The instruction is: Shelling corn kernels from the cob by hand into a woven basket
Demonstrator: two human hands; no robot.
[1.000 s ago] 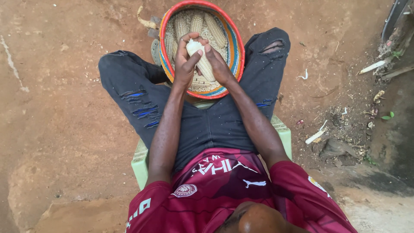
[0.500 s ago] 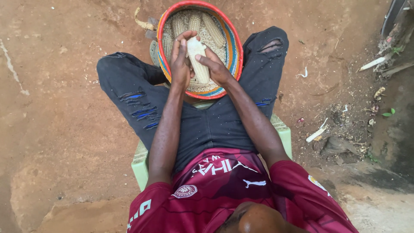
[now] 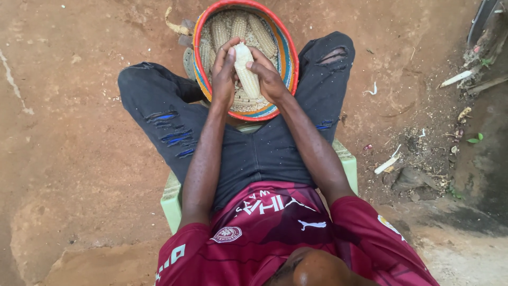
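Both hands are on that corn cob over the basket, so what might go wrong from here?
Kernels may miss the basket, since the corn cob is held near its near rim, above bare dirt. The left hand and right hand grip it only by the fingers, so it might slip. The basket sits between the knees and could tip.

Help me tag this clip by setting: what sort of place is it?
Likely an outdoor yard, perhaps rural. The ground is bare reddish dirt, husk scraps lie beside weeds, and both hands hold a maize cob over a woven basket of cobs.
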